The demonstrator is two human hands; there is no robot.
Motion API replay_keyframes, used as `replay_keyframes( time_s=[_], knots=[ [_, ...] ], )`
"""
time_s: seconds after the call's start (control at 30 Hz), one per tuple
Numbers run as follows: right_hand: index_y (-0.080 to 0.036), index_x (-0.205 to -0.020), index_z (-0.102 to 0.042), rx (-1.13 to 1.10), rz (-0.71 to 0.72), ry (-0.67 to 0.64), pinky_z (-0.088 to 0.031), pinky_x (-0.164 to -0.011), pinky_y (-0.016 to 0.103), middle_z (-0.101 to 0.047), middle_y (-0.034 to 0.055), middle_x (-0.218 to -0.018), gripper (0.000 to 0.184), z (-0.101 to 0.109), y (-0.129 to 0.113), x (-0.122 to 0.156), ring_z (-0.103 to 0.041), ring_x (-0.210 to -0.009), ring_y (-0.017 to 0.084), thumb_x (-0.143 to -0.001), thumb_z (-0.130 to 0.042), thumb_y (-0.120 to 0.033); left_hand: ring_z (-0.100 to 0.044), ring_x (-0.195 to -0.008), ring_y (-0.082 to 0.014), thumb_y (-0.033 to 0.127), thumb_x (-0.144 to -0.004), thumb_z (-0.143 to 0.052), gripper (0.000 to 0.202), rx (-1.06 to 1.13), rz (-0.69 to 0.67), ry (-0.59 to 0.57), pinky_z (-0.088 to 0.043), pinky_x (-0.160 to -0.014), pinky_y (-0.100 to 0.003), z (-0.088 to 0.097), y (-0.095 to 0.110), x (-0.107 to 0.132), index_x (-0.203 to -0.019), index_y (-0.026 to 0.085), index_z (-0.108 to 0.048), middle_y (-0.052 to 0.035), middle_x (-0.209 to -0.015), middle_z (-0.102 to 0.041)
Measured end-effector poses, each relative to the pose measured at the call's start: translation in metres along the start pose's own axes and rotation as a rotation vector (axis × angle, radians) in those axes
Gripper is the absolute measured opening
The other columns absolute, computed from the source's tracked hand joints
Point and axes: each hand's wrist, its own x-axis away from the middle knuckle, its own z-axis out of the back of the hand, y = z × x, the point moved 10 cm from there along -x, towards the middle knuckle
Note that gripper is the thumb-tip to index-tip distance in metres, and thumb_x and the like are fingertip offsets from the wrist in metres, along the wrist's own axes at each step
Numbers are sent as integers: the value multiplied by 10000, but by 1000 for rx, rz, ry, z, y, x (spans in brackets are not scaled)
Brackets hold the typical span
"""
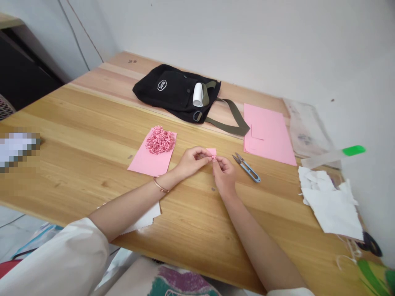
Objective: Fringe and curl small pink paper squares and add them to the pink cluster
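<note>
My left hand (191,161) and my right hand (224,174) meet above the middle of the table. Between their fingertips they pinch a small pink paper curl (214,156), partly covered by the fingers. A little pink paper piece (211,151) shows just behind it; whether it is held or lies on the wood, I cannot tell. To the left, a heap of pink fringed paper curls (159,140) rests on a pink sheet (148,161). Blue-handled thread snips (247,167) lie to the right of my right hand, blades apart.
A black tote bag (173,90) with a white roll (198,95) on it lies toward the wall. Pink sheets (271,131) are stacked at the right, beside torn white paper (335,205) and black-handled scissors (372,244). White paper (148,216) lies under my left forearm.
</note>
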Motion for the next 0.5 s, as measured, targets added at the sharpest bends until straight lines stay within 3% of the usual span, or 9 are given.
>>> replay_keyframes(
  time_s=[0.5],
  knots=[
    [-164,-739,-579,7,4,-3,-227,-410,216,-377,-86,-446,191,0,-1,0,-308,-395,64,-705,-578,-351,-570,-722,-121,220,-668,-665,111,28,-22,-18,-428,-705,-253,-1,0,0,-720,125,-637,-35,-769,-657]
  ],
)
